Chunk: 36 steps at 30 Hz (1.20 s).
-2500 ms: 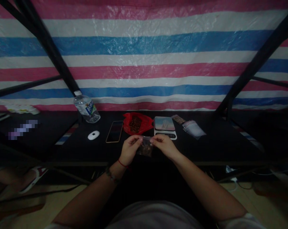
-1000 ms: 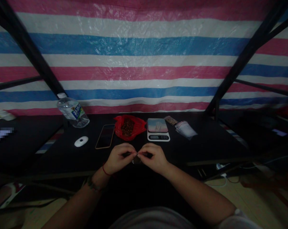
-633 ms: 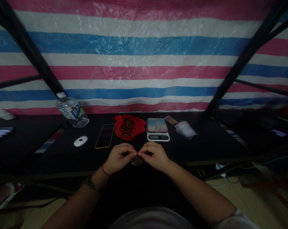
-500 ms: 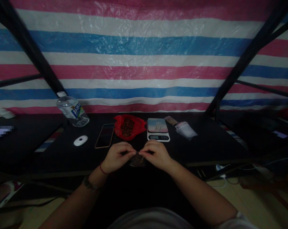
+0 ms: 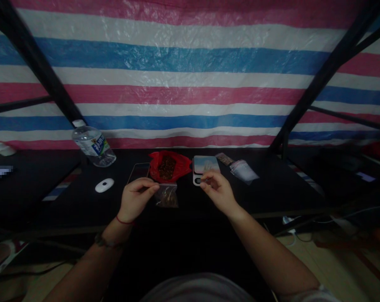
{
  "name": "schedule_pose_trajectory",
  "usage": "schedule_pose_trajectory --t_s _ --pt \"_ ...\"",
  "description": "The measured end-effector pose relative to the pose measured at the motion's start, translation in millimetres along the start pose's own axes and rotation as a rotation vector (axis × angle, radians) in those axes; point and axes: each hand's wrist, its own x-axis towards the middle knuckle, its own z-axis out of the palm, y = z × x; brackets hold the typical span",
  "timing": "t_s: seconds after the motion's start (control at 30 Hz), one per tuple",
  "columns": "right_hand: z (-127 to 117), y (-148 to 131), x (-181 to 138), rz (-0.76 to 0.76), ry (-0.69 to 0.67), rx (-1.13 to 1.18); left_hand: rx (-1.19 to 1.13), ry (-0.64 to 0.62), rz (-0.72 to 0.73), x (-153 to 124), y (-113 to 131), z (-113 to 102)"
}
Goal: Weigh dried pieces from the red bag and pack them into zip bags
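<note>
My left hand (image 5: 134, 199) pinches the top edge of a small clear plastic bag (image 5: 167, 196) with brown bits inside; the bag hangs just above the black table (image 5: 265, 191). My right hand (image 5: 216, 191) is apart from the bag, fingers curled, its fingertips at the front of a small digital scale (image 5: 204, 165). Whether it holds anything is hidden. Behind the bag lies an open red plastic bag (image 5: 169, 165) of brown bits.
A phone (image 5: 138, 172) lies left of the red bag, partly behind my left hand. A white mouse (image 5: 104, 185) and a water bottle (image 5: 93, 144) stand further left. Empty clear bags (image 5: 243, 170) lie right of the scale. A striped tarp (image 5: 190, 75) hangs behind.
Both hands were pinched together on the small bag near the table's front edge. Now my right hand has let go and moved to the scale; my left carried the bag forward.
</note>
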Motion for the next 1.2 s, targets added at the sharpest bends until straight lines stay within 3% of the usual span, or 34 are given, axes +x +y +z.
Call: schedule_pose_trajectory --t_s 0.13,0.23,0.33,0.47,0.6,0.73,0.93,1.07,1.2 --pt "21 4 -10 0.134 -0.272 0.094 -0.038 -0.077 -0.058 -8 10 13" --pt "42 10 -16 0.238 -0.353 0.155 -0.106 -0.147 -0.142 -16 17 27" --pt "50 17 -16 0.422 -0.412 0.324 -0.203 -0.104 -0.292 -19 15 36" --pt "44 22 -10 0.544 -0.33 0.427 -0.363 -0.014 -0.444 -18 7 41" --pt "36 27 -9 0.542 -0.259 0.28 -0.485 -0.195 -0.569 -19 7 44" --pt "33 29 -9 0.494 -0.291 0.1 -0.496 -0.359 -0.637 -21 9 50" --pt "23 27 -2 0.477 -0.282 0.36 -0.511 -0.31 -0.713 -23 3 53" --pt "19 28 2 0.55 -0.312 0.305 -0.62 -0.332 -0.769 -24 4 53" --pt "23 24 0 0.488 -0.242 0.238 -0.625 -0.378 -0.831 -26 6 56"
